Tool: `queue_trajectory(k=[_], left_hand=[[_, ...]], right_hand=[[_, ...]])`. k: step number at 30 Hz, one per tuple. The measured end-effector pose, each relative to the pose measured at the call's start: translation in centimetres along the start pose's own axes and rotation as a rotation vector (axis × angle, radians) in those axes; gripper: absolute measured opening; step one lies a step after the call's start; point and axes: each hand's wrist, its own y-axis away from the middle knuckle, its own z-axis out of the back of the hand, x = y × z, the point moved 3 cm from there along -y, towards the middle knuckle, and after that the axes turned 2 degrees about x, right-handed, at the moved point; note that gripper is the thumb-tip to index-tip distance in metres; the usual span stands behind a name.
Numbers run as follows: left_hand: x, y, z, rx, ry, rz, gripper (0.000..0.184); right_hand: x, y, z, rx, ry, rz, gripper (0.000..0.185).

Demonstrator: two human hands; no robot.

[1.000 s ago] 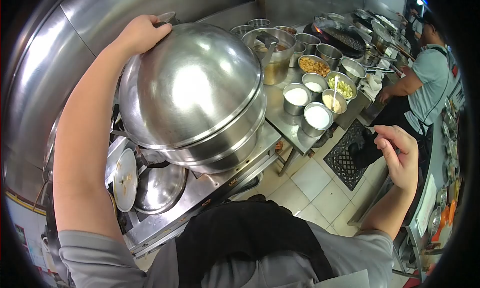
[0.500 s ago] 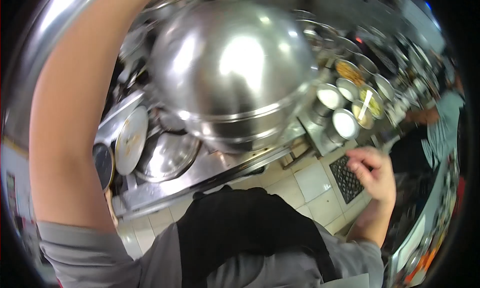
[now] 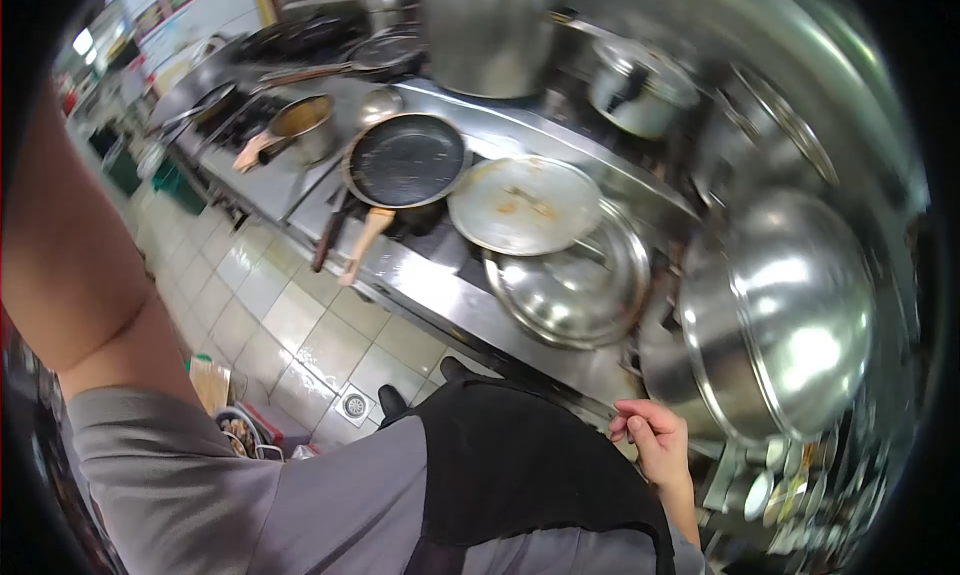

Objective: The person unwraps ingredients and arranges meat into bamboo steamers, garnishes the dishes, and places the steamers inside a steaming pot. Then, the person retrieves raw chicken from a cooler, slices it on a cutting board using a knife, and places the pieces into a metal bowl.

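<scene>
My left arm [image 3: 90, 255] reaches up along the left edge, and its hand lies outside the view. My right hand [image 3: 655, 440] hangs in front of the stove edge at the lower right, fingers curled in and no object visible in them. Nearest to it is a large domed steel lid on a steamer pot [image 3: 690, 375]. Left of that, a shiny round lid [image 3: 570, 310] lies on the stove, partly covered by a flat pale metal lid [image 3: 525, 205] with brown stains. Beside them sits a dark frying pan [image 3: 408, 160] with a wooden handle.
A tall stockpot [image 3: 490, 40] and a pressure cooker [image 3: 640, 85] stand at the back. A small saucepan [image 3: 302, 130] and a ladle [image 3: 381, 106] are farther left. Below the stove runs a tiled floor [image 3: 310, 335] with a round drain [image 3: 355, 405]. A bucket [image 3: 245, 430] is at lower left.
The view has swung left along the stove, so the domed lid now sits at the right. My left hand, partly seen at the top before, is out of view. My right hand stays curled.
</scene>
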Motion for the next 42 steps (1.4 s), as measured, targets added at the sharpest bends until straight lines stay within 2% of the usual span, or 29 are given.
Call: queue_trajectory(k=[3, 6, 7, 10, 12, 14, 15, 18, 19, 21, 22, 23, 24, 26, 30, 32, 35, 37, 39, 41, 42], left_hand=[[10.2, 8.3, -0.4, 0.195, -0.168, 0.298, 0.042], [20.5, 15.2, -3.5, 0.110, 0.372, 0.032, 0.045], [23.1, 17.6, -4.0, 0.136, 0.434, 0.021, 0.045], [29.4, 24.8, -4.9, 0.210, 0.532, 0.182, 0.044], [35.6, 30.7, -5.9, 0.105, 0.663, 0.373, 0.040], [43.7, 36.5, -8.4, -0.119, 0.608, -0.038, 0.041], [40.5, 36.4, -6.7, 0.011, 0.651, 0.334, 0.041], [41.7, 38.2, -8.6, 0.274, 0.476, 0.869, 0.044], [43.1, 40.2, -10.8, 0.329, 0.403, 0.947, 0.046], [45.9, 44.8, -17.1, 0.374, 0.518, 1.072, 0.038], [46.8, 47.5, -20.3, 0.472, 0.500, 1.183, 0.035], [47.2, 50.2, -23.1, 0.553, 0.526, 1.262, 0.038], [47.8, 52.4, -25.5, 0.665, 0.442, 1.207, 0.052], [48.8, 55.6, -28.9, 0.809, 0.496, 1.293, 0.058], [53.1, 64.0, -33.8, 0.858, 0.465, 1.450, 0.059], [55.2, 69.4, -34.8, 0.876, 0.365, 1.557, 0.058], [55.0, 76.6, -33.5, 0.928, 0.201, 1.724, 0.057], [52.7, 81.2, -31.9, 0.923, 0.209, 1.969, 0.057], [50.5, 83.9, -30.4, 0.980, 0.135, 2.083, 0.050], [50.1, 81.8, -29.2, 0.795, 0.248, 2.474, 0.057], [49.0, 83.6, -29.4, 0.811, 0.200, 2.488, 0.056]], right_hand=[[1.7, -6.6, -5.7, 0.169, 0.067, 0.033, 0.021], [5.2, -14.3, -13.4, 0.337, 0.187, 0.065, 0.023], [6.2, -16.9, -16.1, 0.406, 0.254, 0.110, 0.023], [9.0, -24.4, -24.4, 0.576, 0.409, 0.203, 0.022], [11.7, -29.1, -29.9, 0.674, 0.543, 0.329, 0.024], [14.4, -33.3, -35.3, 0.746, 0.657, 0.500, 0.026], [15.9, -35.0, -37.7, 0.772, 0.700, 0.563, 0.027], [21.3, -39.7, -43.9, 0.762, 0.766, 0.774, 0.028], [23.0, -40.8, -45.7, 0.744, 0.785, 0.844, 0.028], [25.9, -42.6, -50.0, 0.751, 0.786, 0.931, 0.029], [27.0, -43.4, -52.3, 0.790, 0.799, 0.967, 0.030], [28.0, -44.3, -54.7, 0.828, 0.810, 1.006, 0.031], [28.8, -45.7, -57.4, 0.921, 0.835, 1.072, 0.032], [29.6, -48.1, -63.5, 0.993, 0.847, 1.183, 0.034], [29.7, -52.3, -77.0, 1.157, 0.847, 1.246, 0.033], [29.7, -54.3, -83.3, 1.253, 0.811, 1.400, 0.032], [29.5, -58.2, -93.4, 1.446, 0.634, 1.387, 0.032], [29.9, -61.1, -100.0, 1.467, 0.651, 1.434, 0.031], [30.2, -63.1, -106.4, 1.545, 0.565, 1.388, 0.029], [30.3, -64.3, -112.8, 1.620, 0.470, 1.372, 0.028], [30.4, -64.7, -116.0, 1.654, 0.453, 1.391, 0.027]])
